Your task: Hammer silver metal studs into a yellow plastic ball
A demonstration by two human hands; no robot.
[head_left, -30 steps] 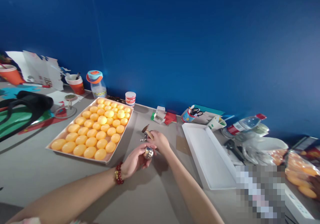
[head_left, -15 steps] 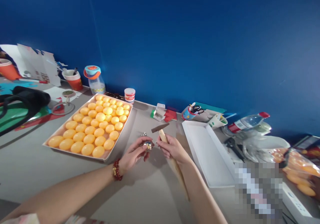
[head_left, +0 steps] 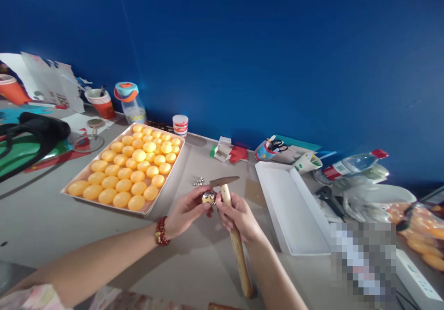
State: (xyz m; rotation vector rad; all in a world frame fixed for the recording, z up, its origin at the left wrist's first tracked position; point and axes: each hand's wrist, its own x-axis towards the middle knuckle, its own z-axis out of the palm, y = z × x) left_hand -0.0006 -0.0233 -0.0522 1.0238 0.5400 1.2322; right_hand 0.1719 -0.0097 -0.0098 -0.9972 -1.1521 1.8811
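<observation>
My left hand [head_left: 184, 214] is closed around a small yellow-and-silver ball [head_left: 208, 197] that looks studded with shiny metal beads. My right hand [head_left: 242, 216] grips a hammer [head_left: 238, 259] by its wooden handle, just below the dark metal head. The right thumb and fingertips meet at the ball's right side; whether they pinch a bead there, I cannot tell. Several loose silver beads [head_left: 199, 181] lie on the table just beyond my left hand.
To the left sits a shallow box [head_left: 147, 210] filled with orange balls. A white tray [head_left: 298, 217] lies to the right, near a plastic bottle [head_left: 354, 166]. A pen cup [head_left: 265, 150], a small white carton [head_left: 222, 150] and a lidded tub [head_left: 180, 125] stand by the blue wall.
My right hand has moved in with the hammer, and its fingertips have come up to the ball in my left hand. The view has shifted slightly, and the loose beads show more fully.
</observation>
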